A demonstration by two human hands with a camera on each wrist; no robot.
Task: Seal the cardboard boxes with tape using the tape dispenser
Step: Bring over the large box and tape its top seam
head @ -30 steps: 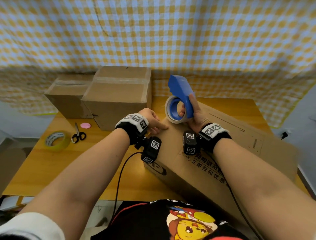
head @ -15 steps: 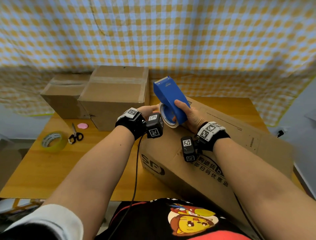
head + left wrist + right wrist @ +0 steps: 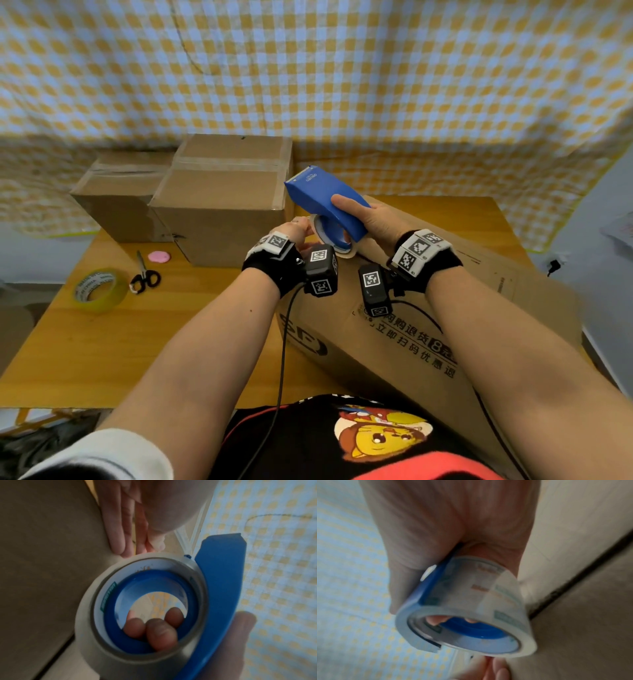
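Note:
My right hand (image 3: pixel 363 219) grips the blue tape dispenser (image 3: pixel 327 202), blade end up and away, above the large printed cardboard box (image 3: pixel 428 329). Its fingers (image 3: pixel 154 628) pass through the core of the clear tape roll (image 3: pixel 85 615). In the right wrist view the tape roll (image 3: pixel 488 595) hangs below my right hand's palm (image 3: pixel 453 527), over the box's dark flap seam (image 3: pixel 573 581). My left hand (image 3: pixel 296 231) reaches in from the left. Its straight fingers (image 3: pixel 120 534) touch the roll's rim, and they grip nothing that I can see.
Two taped boxes stand at the back left, a bigger one (image 3: pixel 222 195) and a smaller one (image 3: pixel 120 195). On the wooden table (image 3: pixel 102 342) lie a yellow tape roll (image 3: pixel 99 289), black scissors (image 3: pixel 145 274) and a small pink object (image 3: pixel 158 256). Checked cloth hangs behind.
My left hand left the box top and came up to the tape roll. My right hand tipped the dispenser forward and lower, so that its blade points away.

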